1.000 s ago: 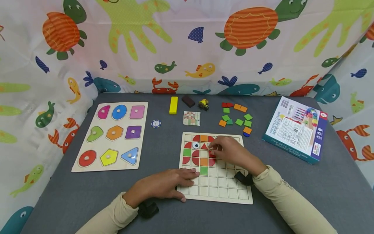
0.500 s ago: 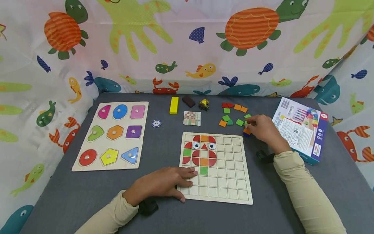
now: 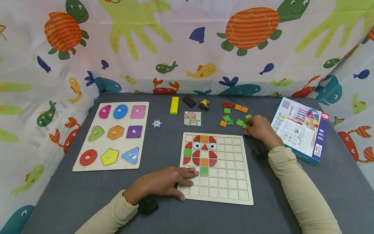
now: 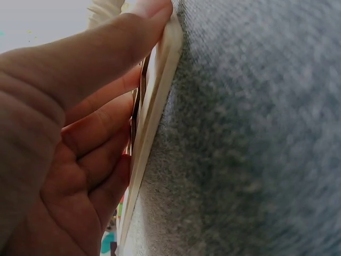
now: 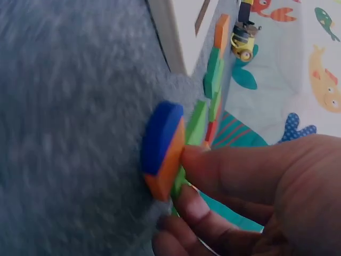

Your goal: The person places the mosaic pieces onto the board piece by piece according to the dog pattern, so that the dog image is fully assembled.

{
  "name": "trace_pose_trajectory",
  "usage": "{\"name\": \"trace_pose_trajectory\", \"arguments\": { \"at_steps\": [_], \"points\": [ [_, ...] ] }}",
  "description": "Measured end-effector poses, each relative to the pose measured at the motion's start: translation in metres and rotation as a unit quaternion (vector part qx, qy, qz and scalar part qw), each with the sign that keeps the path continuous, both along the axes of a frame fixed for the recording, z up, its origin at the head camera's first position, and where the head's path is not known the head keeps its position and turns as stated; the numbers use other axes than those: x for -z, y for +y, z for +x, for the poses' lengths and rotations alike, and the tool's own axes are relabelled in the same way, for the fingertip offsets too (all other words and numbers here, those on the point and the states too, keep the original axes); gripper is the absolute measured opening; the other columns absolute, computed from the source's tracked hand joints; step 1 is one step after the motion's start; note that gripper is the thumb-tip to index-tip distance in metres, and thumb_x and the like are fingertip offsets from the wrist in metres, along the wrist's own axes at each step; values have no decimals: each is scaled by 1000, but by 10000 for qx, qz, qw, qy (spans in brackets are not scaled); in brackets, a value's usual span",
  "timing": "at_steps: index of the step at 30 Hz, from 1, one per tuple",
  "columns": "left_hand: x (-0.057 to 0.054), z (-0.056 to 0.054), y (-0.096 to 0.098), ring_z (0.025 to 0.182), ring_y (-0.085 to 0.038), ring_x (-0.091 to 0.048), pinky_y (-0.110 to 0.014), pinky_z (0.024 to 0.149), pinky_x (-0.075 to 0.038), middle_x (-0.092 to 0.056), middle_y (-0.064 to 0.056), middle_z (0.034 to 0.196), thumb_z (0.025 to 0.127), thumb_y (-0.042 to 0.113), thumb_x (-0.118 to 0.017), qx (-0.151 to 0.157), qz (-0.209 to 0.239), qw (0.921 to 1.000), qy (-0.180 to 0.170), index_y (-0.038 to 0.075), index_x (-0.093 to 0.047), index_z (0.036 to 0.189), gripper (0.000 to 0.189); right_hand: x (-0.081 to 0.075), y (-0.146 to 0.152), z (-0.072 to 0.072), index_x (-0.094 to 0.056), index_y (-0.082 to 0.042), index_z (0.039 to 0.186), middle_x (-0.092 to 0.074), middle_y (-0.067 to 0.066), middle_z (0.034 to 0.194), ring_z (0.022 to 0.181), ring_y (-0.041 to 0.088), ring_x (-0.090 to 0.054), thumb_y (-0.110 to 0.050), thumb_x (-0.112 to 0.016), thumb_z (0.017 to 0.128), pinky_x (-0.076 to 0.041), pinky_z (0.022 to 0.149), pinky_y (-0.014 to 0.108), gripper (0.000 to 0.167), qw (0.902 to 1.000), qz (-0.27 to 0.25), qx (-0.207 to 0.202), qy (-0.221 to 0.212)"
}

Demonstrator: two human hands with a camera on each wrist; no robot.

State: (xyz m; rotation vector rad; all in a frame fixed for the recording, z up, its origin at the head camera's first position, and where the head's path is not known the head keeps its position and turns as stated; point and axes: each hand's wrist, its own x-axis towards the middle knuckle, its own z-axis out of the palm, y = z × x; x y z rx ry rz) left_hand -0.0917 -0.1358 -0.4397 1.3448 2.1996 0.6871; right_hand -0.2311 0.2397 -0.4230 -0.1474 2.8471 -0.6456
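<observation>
My left hand [image 3: 168, 181] rests on the lower left corner of a wooden grid board [image 3: 228, 185], fingers spread and thumb at the front edge, also seen in the left wrist view. Red, orange and green pieces and two eye pieces [image 3: 212, 146] fill part of the grid. Beyond the board's right edge, my right hand [image 3: 260, 128] is at the loose tiles. Thumb and finger pinch a green tile [image 5: 179, 182], partly hidden by the fingers. Against it, by the thumb, lie an orange tile [image 5: 169, 168] and a blue curved piece [image 5: 162, 133].
Loose green and orange tiles [image 3: 227, 118] lie behind the board, near a picture card [image 3: 192, 118]. A box [image 3: 298, 130] stands at the right. On the left are a shape puzzle [image 3: 109, 162] and a poker chip [image 3: 156, 123]. A yellow block [image 3: 174, 105] lies at the back.
My right hand has left the board, where a second eye piece now shows, and moved right to the loose tiles, its fingertips now on a green one. My left hand has stayed in place.
</observation>
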Motion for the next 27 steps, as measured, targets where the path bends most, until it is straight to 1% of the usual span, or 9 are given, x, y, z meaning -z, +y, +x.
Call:
{"name": "trace_pose_trajectory", "arguments": {
  "at_steps": [3, 5, 9, 12, 16, 19, 21, 23, 27],
  "points": [
    [0, 0, 1, 142, -13, -28, -34, 107, -35, -38, 3, 152, 87, 33, -73, 9, 18, 10000, -16, 13, -57, 137, 56, 1, -1, -1, -62, 10, 122, -60, 31, 118, 107, 44, -53, -4, -59, 92, -44, 91, 55, 34, 10000, 47, 57, 54],
    [0, 0, 1, 142, -13, -28, -35, 108, -35, -38, 4, 152, 87, 33, -73, 5, 8, 10000, -16, 13, -57, 137, 56, 0, -1, 0, -64, 8, 119, -61, 29, 115, 103, 42, -54, -4, -60, 91, -45, 89, 54, 30, 9999, -65, 102, 95],
    [1, 0, 0, 142, -13, -28, -36, 108, -35, -37, 4, 152, 87, 34, -73, 8, -21, 10000, 24, 13, -57, 137, 57, -3, -3, 6, -64, 6, 114, -63, 24, 106, 92, 35, -56, -4, -60, 93, -48, 82, 49, 24, 9984, -478, 134, 257],
    [1, 0, 0, 142, -13, -27, -36, 108, -35, -38, 4, 152, 86, 34, -74, 22, -22, 10000, 46, 13, -57, 137, 57, -4, -6, 15, -64, 6, 116, -62, 21, 100, 83, 31, -55, -4, -59, 95, -48, 73, 44, 24, 9956, -832, -82, 417],
    [2, 1, 0, 143, -14, -26, -37, 108, -35, -38, 3, 152, 86, 33, -74, 48, 6, 10000, 52, 13, -58, 137, 57, -5, -14, 29, -65, 5, 116, -62, 15, 95, 77, 25, -53, -3, -57, 95, -45, 63, 37, 24, 9900, -1166, -591, 523],
    [2, 1, 0, 143, -14, -26, -37, 108, -35, -38, 2, 152, 86, 33, -74, 62, 25, 10000, 66, 12, -57, 136, 57, -7, -22, 42, -69, 3, 110, -63, 10, 91, 75, 21, -52, -2, -60, 93, -45, 62, 33, 20, 9843, -1326, -1077, 452],
    [2, 1, 0, 143, -14, -26, -37, 108, -35, -38, 2, 152, 86, 33, -74, 57, 26, 10000, 63, 13, -57, 137, 57, -9, -28, 49, -71, 1, 108, -64, 6, 91, 74, 19, -52, 0, -61, 92, -45, 62, 32, 18, 9779, -1464, -1457, 325],
    [2, 1, 0, 143, -14, -25, -37, 108, -35, -37, 2, 152, 87, 34, -73, 49, 8, 10000, 62, 13, -57, 137, 57, -11, -35, 57, -72, -1, 106, -64, 4, 93, 76, 19, -52, 1, -63, 91, -46, 63, 31, 18, 9687, -1626, -1870, 118],
    [1, 0, 1, 143, -14, -26, -38, 108, -35, -37, 3, 152, 87, 34, -73, 22, -31, 10000, 19, 13, -57, 137, 56, -11, -49, 70, -73, -5, 105, -66, 1, 99, 84, 18, -55, 1, -64, 90, -50, 71, 29, 18, 9443, -2046, -2549, -379]
  ]
}}
